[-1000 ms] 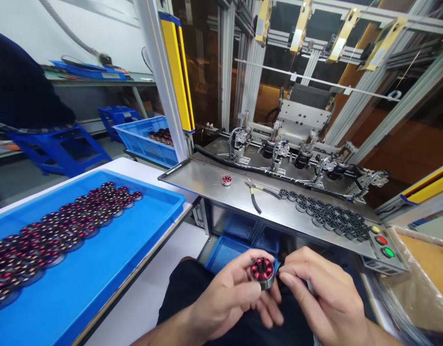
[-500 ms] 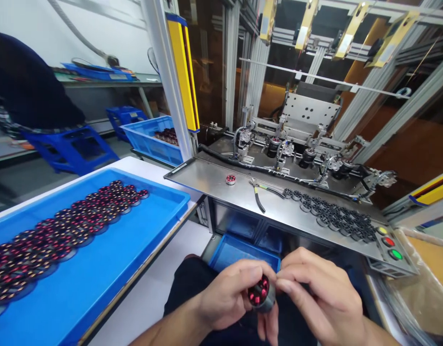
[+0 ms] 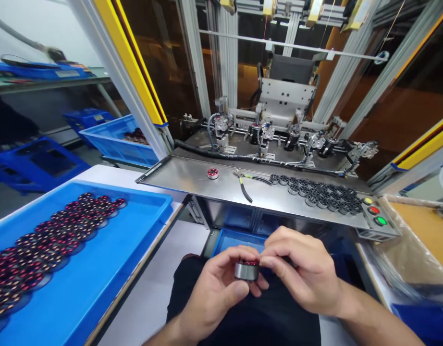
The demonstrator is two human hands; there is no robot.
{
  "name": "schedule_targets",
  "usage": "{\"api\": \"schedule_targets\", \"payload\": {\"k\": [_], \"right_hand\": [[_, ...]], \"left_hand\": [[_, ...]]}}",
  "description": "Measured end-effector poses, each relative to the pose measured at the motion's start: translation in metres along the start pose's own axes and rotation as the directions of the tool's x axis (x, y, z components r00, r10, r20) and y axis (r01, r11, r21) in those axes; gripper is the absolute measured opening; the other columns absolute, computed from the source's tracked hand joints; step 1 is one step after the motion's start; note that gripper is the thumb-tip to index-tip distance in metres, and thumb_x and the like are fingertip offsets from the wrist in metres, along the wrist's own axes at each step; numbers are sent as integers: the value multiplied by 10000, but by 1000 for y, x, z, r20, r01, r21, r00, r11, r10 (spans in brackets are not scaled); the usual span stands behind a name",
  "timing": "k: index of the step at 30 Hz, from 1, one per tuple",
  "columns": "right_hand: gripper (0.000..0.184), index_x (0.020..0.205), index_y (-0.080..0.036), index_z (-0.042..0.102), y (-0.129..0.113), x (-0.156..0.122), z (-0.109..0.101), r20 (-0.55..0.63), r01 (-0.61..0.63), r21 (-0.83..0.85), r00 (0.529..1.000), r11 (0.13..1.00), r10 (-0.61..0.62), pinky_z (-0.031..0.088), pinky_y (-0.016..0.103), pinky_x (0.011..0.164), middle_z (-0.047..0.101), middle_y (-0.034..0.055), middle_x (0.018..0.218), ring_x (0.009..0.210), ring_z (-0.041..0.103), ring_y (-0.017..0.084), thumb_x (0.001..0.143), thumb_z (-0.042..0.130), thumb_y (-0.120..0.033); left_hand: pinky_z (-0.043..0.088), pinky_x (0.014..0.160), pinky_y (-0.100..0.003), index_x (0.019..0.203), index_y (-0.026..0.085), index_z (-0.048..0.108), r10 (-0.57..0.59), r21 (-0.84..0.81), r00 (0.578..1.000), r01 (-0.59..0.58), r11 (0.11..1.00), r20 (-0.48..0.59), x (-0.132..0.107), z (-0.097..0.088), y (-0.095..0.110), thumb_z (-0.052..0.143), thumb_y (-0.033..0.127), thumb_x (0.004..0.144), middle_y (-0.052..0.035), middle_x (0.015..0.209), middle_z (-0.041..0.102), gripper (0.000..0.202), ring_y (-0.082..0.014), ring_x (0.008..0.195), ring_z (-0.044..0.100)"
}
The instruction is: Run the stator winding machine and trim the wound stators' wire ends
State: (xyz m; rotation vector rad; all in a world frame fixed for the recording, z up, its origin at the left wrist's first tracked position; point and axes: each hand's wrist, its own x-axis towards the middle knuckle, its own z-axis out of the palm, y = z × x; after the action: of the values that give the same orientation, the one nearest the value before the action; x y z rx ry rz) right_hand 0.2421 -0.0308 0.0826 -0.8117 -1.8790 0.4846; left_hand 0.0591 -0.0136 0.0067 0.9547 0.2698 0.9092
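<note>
One short grey metal cylinder (image 3: 246, 272) with red windings (image 3: 249, 263), gripped in the curled left hand (image 3: 216, 283). One right hand (image 3: 304, 264), fingertips pinched just beside it, contents unclear. Cylinder now side-on, unlike earlier.

A yellow bar (image 3: 132, 67) lines a metal post (image 3: 116, 68). Blue stools (image 3: 86, 117) stand near a tabletop (image 3: 100, 72) bearing a tray (image 3: 37, 73).

The left grip (image 3: 216, 288) holds a red-wound metal ring (image 3: 246, 272).

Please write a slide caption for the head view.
Left hand holds a round grey part, red inside; right hand pinches close beside it, blue tray further left.
</note>
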Motion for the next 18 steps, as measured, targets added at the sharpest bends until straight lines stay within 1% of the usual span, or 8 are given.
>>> {"api": "schedule_targets", "payload": {"k": [2, 4, 7, 9, 11, 14, 16, 18], "right_hand": [[113, 866, -112, 662, -1, -2, 1, -34, -24, -24, 999, 999, 23, 504, 221, 632, 671, 53, 706, 682, 604, 119, 889, 590, -28], [137, 840, -130, 660, -5, -5, 5, -105, -94, -39, 990, 995, 89, 495, 220, 636, 663, 45, 720, 684, 604, 115, 890, 583, -27], [201, 731, -157, 629, -9, -14, 20, -234, -217, -1, 949, 976, 211, 458, 219, 591, 617, 23, 677, 628, 577, 107, 910, 572, -87], [274, 652, -170, 594, -8, -21, 35, -262, -311, 116, 906, 943, 331, 428, 221, 556, 572, 4, 610, 575, 546, 104, 926, 583, -180], [333, 633, -173, 579, -2, -27, 51, -197, -438, 328, 835, 837, 514, 402, 221, 515, 537, -16, 549, 502, 509, 94, 931, 604, -317], [435, 650, -162, 572, 11, -34, 74, 35, -549, 615, 736, 566, 676, 354, 203, 436, 524, -30, 494, 395, 440, 67, 874, 641, -528], [462, 649, -152, 575, 21, -38, 85, 104, -534, 712, 722, 455, 684, 351, 187, 426, 536, -24, 491, 394, 447, 63, 825, 686, -564], [450, 654, -140, 590, 28, -42, 90, 116, -489, 783, 722, 384, 682, 362, 174, 428, 552, -14, 527, 420, 474, 65, 792, 730, -546]], "left_hand": [[568, 730, -230, 1077, 245, 690, 55, 16, 998, -54, 998, -43, 1, -1, -2, 752, 284, 831, -44, 1141, 649, 256, -144, 839, 694], [566, 783, -232, 1060, 252, 703, 126, 60, 988, -121, 991, -93, 3, -3, -4, 772, 223, 811, -45, 1186, 650, 260, -142, 878, 695], [559, 859, -250, 1051, 271, 720, 217, 79, 967, -207, 975, -135, 10, -8, -6, 789, 191, 791, -41, 1234, 651, 280, -151, 924, 709], [560, 879, -268, 1040, 282, 732, 245, 52, 959, -240, 969, -143, 15, -11, -4, 807, 207, 773, -31, 1212, 666, 287, -161, 923, 723], [562, 882, -280, 1033, 286, 742, 256, 22, 956, -255, 967, -144, 19, -14, -2, 828, 240, 750, -30, 1167, 693, 299, -177, 931, 731], [564, 870, -288, 1022, 288, 755, 242, 2, 959, -245, 970, -149, 20, -16, 2, 849, 281, 722, -44, 1148, 722, 315, -197, 955, 730], [569, 848, -291, 1004, 295, 761, 220, 6, 961, -222, 975, -169, 18, -17, 4, 858, 293, 706, -45, 1148, 732, 314, -195, 942, 728], [571, 841, -301, 991, 303, 763, 198, 18, 961, -199, 980, -192, 17, -18, 6, 867, 310, 691, -41, 1148, 737, 317, -194, 931, 726]]}}
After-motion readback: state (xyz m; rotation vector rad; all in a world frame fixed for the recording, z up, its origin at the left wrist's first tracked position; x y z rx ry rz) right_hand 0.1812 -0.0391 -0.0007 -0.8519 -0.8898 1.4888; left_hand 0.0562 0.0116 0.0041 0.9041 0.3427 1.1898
